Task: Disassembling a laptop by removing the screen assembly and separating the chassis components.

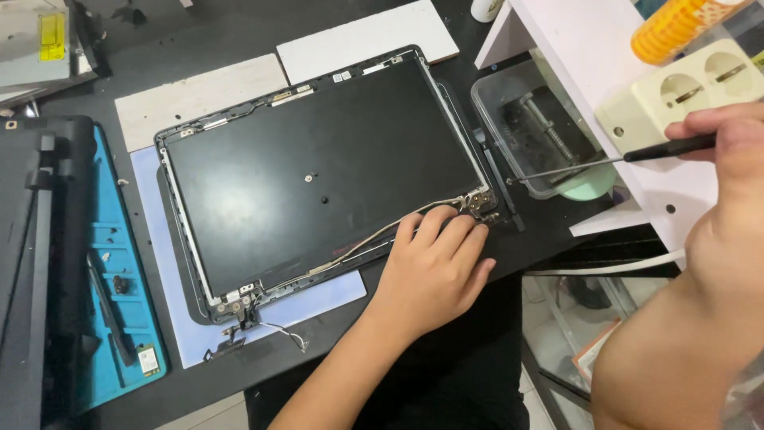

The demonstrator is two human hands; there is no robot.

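Note:
A black laptop lid panel (318, 171) lies face down on a pale blue mat (163, 263), with metal hinges at its near corners and a thin cable along its near edge. My left hand (434, 271) rests flat on the panel's near right corner, fingertips beside the right hinge (480, 205). My right hand (728, 139) is raised at the right and grips a slim black-handled screwdriver (605, 162). Its tip points down and left, hanging just right of that hinge.
A clear plastic box (517, 127) with parts stands right of the panel under a white shelf (589, 56). A cream socket strip (676, 91) sits on the shelf. A teal tray (119, 295) with small parts and a dark laptop body (32, 271) lie left.

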